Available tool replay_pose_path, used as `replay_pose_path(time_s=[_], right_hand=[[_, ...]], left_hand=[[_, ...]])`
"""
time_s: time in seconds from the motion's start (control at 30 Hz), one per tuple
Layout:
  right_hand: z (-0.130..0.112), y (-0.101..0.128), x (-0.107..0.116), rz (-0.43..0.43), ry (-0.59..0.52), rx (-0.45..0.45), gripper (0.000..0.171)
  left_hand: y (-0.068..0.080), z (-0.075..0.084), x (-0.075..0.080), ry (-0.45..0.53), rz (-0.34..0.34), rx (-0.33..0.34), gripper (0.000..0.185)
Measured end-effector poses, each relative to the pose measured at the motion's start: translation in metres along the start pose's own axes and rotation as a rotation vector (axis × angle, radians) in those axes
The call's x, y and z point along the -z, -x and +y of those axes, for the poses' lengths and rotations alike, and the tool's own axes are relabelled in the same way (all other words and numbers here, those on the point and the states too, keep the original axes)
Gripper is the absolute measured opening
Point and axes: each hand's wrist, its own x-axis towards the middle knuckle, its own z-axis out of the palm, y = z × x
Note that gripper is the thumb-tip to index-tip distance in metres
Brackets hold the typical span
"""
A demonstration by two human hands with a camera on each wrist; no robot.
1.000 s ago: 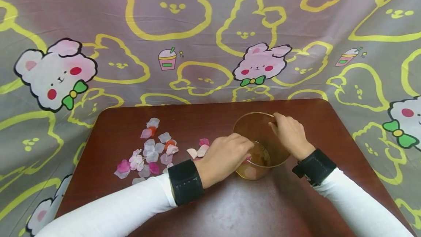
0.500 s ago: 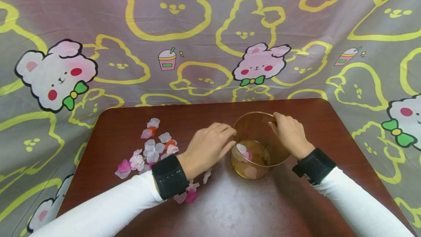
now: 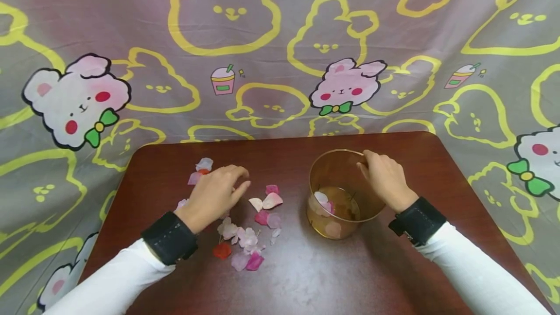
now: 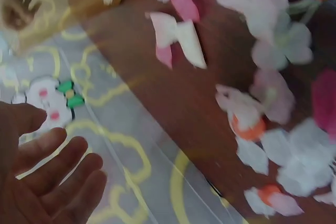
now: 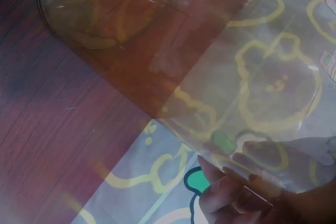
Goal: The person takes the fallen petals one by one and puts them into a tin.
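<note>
A clear amber plastic cup (image 3: 341, 193) stands on the dark red-brown table (image 3: 306, 276), with a few petals (image 3: 323, 201) inside it. My right hand (image 3: 385, 179) grips the cup's far right rim; its fingers (image 5: 236, 192) show through the cup wall (image 5: 157, 51) in the right wrist view. My left hand (image 3: 216, 193) hovers with relaxed, spread fingers over the scattered pink, white and orange petals (image 3: 245, 242), holding nothing. In the left wrist view the open fingers (image 4: 52, 182) are above the petals (image 4: 273, 93).
Loose petals lie left of the cup, from the table's far left (image 3: 199, 169) to near its middle (image 3: 267, 203). A cartoon bunny cloth (image 3: 280, 47) hangs behind and around the table. Bare tabletop lies in front of the cup.
My left hand left the cup, where it dropped petals, and moved left over the petal pile. The right hand and cup stayed put.
</note>
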Motion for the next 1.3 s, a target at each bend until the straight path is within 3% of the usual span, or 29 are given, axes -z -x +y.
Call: replay_pose_path(time_s=[0.17,0.37,0.7,0.97,1.3], right_hand=[[0.000,0.000,0.000,0.001,0.000,-0.001,0.016],[0.000,0.000,0.000,0.003,0.000,-0.002,0.016],[0.000,0.001,0.000,0.001,-0.002,-0.007,0.016],[-0.001,0.001,-0.001,0.009,-0.008,0.001,0.015],[-0.001,0.001,-0.001,0.002,0.001,-0.002,0.017]], left_hand=[[0.014,-0.031,0.008,0.010,-0.024,0.106,0.020],[0.043,-0.075,0.007,0.009,-0.068,0.221,0.023],[0.079,-0.128,0.001,-0.003,-0.210,0.375,0.033],[0.098,-0.147,-0.010,-0.006,-0.250,0.405,0.029],[0.104,-0.150,-0.013,-0.006,-0.229,0.413,0.011]])
